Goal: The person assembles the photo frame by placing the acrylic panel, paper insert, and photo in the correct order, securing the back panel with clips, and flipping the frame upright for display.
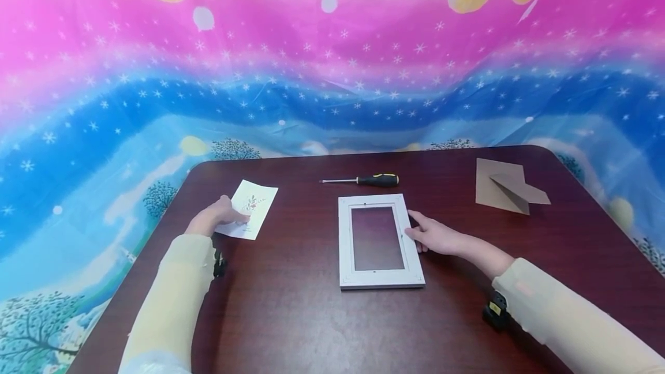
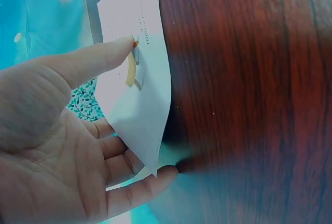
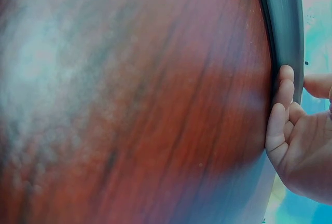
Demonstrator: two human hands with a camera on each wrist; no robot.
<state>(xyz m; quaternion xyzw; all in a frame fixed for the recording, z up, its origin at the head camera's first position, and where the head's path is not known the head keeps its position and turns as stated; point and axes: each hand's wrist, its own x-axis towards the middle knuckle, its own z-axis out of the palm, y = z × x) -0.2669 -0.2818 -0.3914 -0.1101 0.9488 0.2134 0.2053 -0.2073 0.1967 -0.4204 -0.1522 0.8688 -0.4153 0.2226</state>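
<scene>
My left hand holds a white card with a small flower print at the left of the table. In the left wrist view the thumb presses on the card's face while the fingers lie behind it. A white picture frame lies flat mid-table, its opening showing a dark pane or the tabletop; I cannot tell which. At its right edge my right hand grips the side. The right wrist view has fingers against the frame's edge, the thumb on the other side.
A screwdriver with a black and yellow handle lies behind the frame. Toward the back right stands a brown backing board with its easel leg folded out. A colourful patterned cloth hangs behind the dark wooden table.
</scene>
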